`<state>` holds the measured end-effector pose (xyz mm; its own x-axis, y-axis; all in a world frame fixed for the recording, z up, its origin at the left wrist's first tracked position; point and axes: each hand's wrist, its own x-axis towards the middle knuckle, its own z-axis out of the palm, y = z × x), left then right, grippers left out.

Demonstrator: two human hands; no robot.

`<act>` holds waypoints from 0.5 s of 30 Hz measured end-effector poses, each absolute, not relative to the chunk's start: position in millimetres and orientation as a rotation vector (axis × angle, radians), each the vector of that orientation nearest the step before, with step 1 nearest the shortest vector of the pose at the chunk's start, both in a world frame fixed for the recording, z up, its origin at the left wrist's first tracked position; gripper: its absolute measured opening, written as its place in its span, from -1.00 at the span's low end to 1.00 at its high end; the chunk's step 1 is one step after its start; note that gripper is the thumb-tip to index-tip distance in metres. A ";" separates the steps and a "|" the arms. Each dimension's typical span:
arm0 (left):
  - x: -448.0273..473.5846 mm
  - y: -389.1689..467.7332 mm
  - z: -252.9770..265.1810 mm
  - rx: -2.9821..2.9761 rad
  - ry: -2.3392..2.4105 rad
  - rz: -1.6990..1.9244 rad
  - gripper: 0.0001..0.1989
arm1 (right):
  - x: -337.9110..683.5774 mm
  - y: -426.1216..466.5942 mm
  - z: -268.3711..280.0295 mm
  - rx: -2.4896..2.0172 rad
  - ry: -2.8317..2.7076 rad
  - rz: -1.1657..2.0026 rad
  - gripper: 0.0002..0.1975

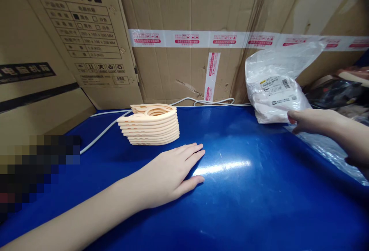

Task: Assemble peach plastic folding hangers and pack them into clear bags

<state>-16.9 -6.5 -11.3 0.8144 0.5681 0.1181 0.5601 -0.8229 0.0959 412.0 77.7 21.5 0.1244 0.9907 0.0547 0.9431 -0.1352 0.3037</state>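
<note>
My left hand (180,174) rests flat on the blue tabletop (230,212), palm down, with its thumb apart from the fingers and nothing in it. Just beyond it lies a neat stack of peach-coloured plastic hangers (152,128), which the hand does not touch. Over at the right, my right hand (309,121) has its curled fingers at the lower right corner of a clear plastic bag (259,108). The bag bears a white printed label (278,89) and has pale contents that I cannot make out. Part of the right hand's grip is hidden.
Large cardboard boxes (173,9) stand along the back and left (95,43). A white cable (100,137) runs along the rear of the table. More clear plastic (331,153) lies under the right forearm. Dark and brownish items (337,89) sit at the far right.
</note>
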 end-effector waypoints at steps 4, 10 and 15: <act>-17.4 -7.1 -10.6 2.948 0.929 0.191 -0.43 | 410.2 76.4 30.2 2.197 1.813 0.233 -0.86; -15.6 -6.5 -9.7 2.950 0.933 0.164 -0.42 | 398.1 66.9 39.5 2.237 1.714 0.178 -0.81; -14.7 -6.5 -9.1 2.939 0.939 0.154 -0.42 | 391.8 62.1 37.6 2.250 1.756 0.213 -0.81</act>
<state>-14.7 -6.5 -9.1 0.8103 0.5807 0.0790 0.5755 -0.8139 0.0797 391.8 62.1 37.6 0.2510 0.9665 -0.0543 0.9254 -0.2231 0.3064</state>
